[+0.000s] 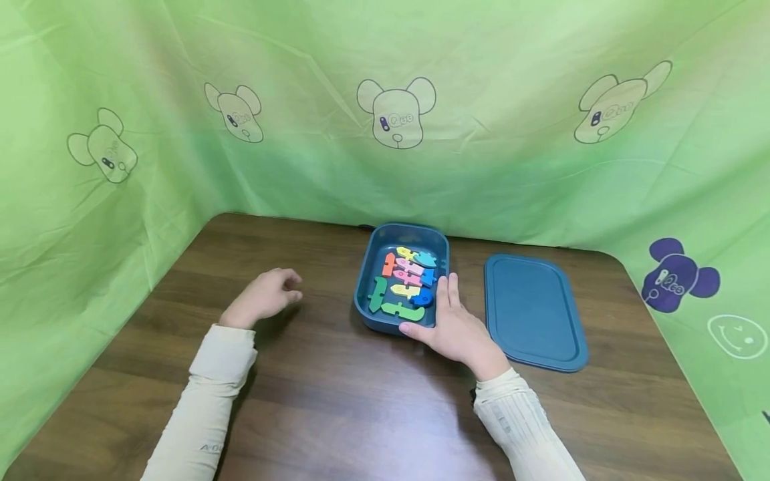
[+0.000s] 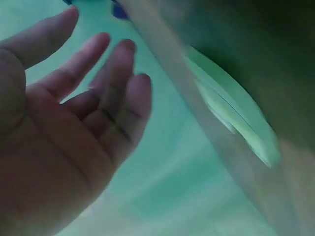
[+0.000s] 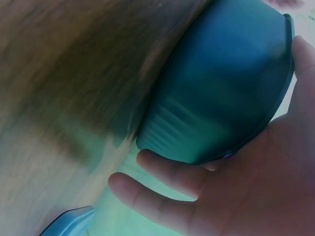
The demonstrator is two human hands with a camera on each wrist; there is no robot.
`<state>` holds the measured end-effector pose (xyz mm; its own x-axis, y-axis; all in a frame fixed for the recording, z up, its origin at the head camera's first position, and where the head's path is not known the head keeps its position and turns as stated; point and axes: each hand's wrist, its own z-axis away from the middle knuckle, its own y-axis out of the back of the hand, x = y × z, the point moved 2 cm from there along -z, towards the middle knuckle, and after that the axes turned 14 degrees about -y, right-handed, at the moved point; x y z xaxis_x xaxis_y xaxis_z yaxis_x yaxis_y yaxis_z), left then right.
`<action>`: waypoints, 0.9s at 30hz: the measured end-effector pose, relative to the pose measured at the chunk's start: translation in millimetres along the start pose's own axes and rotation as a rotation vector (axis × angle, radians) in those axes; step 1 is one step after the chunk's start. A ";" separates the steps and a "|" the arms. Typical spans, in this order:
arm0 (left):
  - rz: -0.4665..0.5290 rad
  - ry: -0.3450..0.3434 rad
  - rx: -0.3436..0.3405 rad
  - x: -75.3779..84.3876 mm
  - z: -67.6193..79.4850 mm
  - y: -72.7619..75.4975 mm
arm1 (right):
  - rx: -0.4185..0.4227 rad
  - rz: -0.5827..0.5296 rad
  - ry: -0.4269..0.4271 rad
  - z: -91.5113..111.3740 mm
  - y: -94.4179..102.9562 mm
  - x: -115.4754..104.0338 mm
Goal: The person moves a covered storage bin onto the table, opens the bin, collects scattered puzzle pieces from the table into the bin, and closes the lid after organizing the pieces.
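Observation:
A dark blue plastic box (image 1: 369, 321) stands lidless on the table, with several colourful flat notched pieces lying inside. Among them are a green piece (image 1: 377, 294), a light green curved piece (image 1: 402, 311), an orange piece (image 1: 389, 264) and a dark blue piece (image 1: 422, 298). My right hand (image 1: 460, 331) is at the box's near right corner, thumb by the front rim and nearly straight fingers along the right side. In the right wrist view the box's outer wall (image 3: 221, 83) fills the upper part. My left hand (image 1: 267, 294) hovers left of the box, fingers loosely bent, holding nothing.
The matching blue lid (image 1: 532, 310) lies flat to the right of the box. Brown wooden table (image 1: 337, 407) runs beneath everything. Green cloth (image 1: 313, 133) with bear drawings encloses the back and sides. A blurred pale green shape (image 2: 236, 108) shows in the left wrist view.

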<state>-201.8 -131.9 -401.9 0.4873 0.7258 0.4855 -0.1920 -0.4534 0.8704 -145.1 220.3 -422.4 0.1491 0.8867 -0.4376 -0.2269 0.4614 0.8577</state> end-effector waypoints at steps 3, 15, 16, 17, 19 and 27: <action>-0.049 0.073 -0.029 -16.7 16.1 6.5 | 0.000 0.002 0.002 -0.8 -0.8 0.2; -0.158 0.312 -0.054 -40.3 52.4 7.6 | -0.010 -0.002 -0.005 0.4 0.0 1.1; -0.157 0.296 -0.046 -40.2 52.5 7.2 | -0.009 -0.001 -0.005 0.3 0.0 1.3; -0.156 0.279 -0.038 -40.1 52.3 6.8 | -0.007 -0.001 -0.005 0.3 0.1 1.2; -0.159 0.248 -0.023 -39.9 51.8 6.5 | -0.006 -0.002 -0.008 -0.2 0.0 1.3; -0.140 0.203 0.012 -44.7 51.3 4.2 | -0.012 0.002 -0.005 -1.2 -0.6 0.3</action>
<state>-180.7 -192.8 -424.1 0.3274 0.8703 0.3679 -0.1241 -0.3463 0.9299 -146.1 220.3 -423.3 0.1530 0.8876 -0.4344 -0.2390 0.4598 0.8552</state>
